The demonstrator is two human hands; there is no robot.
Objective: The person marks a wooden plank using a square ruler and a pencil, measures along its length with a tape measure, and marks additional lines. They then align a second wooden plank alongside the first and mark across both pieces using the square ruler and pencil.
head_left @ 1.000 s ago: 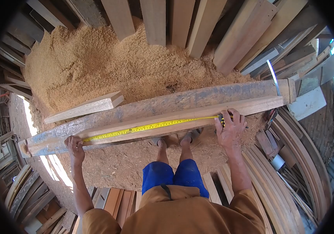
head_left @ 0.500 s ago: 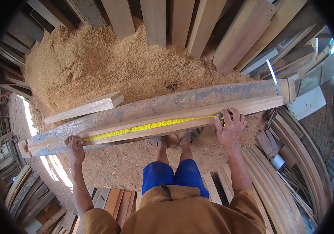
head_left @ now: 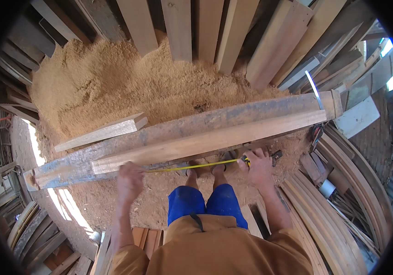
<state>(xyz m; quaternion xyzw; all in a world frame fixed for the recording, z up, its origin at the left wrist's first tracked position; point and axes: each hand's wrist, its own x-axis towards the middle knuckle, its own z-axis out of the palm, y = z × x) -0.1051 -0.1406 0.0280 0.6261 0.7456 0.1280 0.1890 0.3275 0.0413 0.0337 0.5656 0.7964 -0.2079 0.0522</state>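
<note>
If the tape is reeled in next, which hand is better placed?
Right hand, probably: it holds the tape case, while the left hand is at the other end of the yellow blade.

On the near side of the worn beam, we are seeing the left hand only as a blur, so we are not making out its grip or the end of the yellow tape. On this same side, the right hand is partly covering the tape case, and we are finding the tape's marks too small to read. Beyond the beam, the upper edge of our view is cutting the standing timbers.
</note>
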